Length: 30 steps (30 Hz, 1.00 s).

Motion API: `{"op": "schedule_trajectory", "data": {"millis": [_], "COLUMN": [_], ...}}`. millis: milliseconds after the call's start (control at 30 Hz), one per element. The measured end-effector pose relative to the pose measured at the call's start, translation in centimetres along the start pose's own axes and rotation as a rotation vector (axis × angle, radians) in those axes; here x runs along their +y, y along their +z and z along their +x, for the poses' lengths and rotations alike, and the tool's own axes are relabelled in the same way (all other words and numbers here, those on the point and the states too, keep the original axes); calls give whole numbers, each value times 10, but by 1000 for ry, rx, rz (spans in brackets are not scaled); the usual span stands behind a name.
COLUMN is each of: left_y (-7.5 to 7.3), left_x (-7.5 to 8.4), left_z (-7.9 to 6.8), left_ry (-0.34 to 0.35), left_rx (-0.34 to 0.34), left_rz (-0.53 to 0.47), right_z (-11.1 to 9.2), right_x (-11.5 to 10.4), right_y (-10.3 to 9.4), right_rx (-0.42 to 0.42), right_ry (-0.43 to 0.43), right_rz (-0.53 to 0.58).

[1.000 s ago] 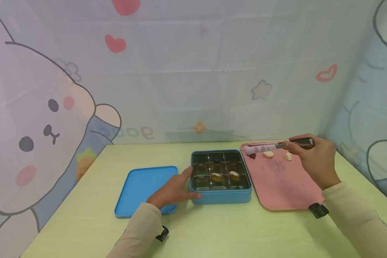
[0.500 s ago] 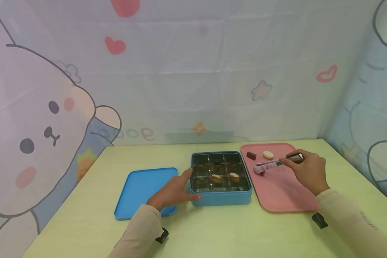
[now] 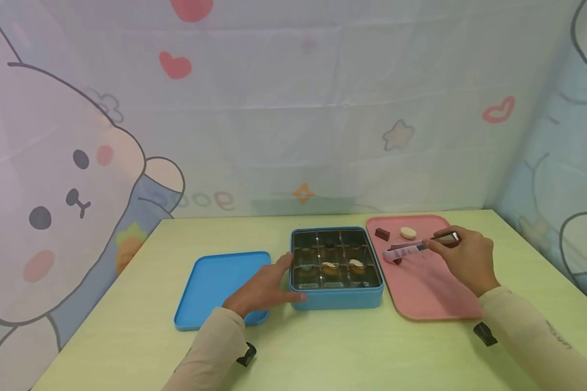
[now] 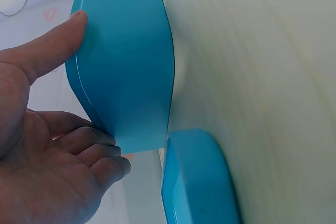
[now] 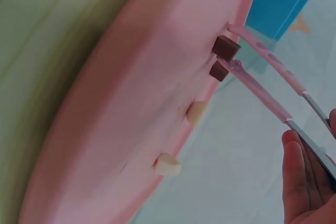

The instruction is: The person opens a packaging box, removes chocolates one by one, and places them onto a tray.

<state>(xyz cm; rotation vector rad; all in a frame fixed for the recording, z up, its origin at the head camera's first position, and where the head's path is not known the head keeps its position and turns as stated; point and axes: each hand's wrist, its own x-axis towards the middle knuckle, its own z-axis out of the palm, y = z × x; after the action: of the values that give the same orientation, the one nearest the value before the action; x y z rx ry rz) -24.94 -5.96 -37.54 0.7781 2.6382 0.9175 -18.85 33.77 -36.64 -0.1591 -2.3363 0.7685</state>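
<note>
My left hand (image 3: 264, 288) rests at the left front corner of a blue square box (image 3: 336, 298), its thumb on the front wall and its fingers along the left side. In the left wrist view the fingers are loosely bent against the wall (image 4: 123, 51). My right hand (image 3: 467, 260) holds small tongs (image 3: 405, 251) with pale, patterned tips over a pink tray (image 3: 435, 301). In the right wrist view the tips straddle a dark brown chocolate (image 5: 226, 48). Another chocolate (image 3: 382, 234) and a cream-coloured oval piece (image 3: 408, 233) lie farther back; a second cream piece (image 5: 167, 164) shows in the right wrist view.
A blue lid (image 3: 215, 285) lies left of the box, partly behind my left hand. Inside the box, a clear divided insert (image 3: 318, 264) has several compartments, with cream-topped pieces (image 3: 356, 264) in two front ones. A printed cloth (image 3: 283, 119) hangs behind the table.
My right hand has brought the tongs from the back chocolate toward the front, to the nearer chocolate. Over the last half second they barely move. My left hand stays at the box.
</note>
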Motion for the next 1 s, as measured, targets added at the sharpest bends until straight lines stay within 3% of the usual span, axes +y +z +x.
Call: {"op": "schedule_trajectory", "data": {"millis": [333, 533, 633, 833, 1000], "left_y": [1, 1, 1, 1, 1], "left_x": [1, 0, 0, -1, -1], "left_z": [1, 0, 0, 1, 1], "left_ry": [-3, -2, -3, 12, 11], "left_rx": [-1, 4, 2, 4, 17], "left_rz": [6, 8, 12, 18, 19], "right_z": [7, 11, 9, 2, 1], "right_x": [-20, -43, -60, -88, -95], "right_y": [-12, -6, 0, 17, 35], "right_rx": [68, 68, 21, -164, -225], "right_ry": [-4, -43, -65, -40, -69], "right_rz": [138, 226, 266, 339, 247]}}
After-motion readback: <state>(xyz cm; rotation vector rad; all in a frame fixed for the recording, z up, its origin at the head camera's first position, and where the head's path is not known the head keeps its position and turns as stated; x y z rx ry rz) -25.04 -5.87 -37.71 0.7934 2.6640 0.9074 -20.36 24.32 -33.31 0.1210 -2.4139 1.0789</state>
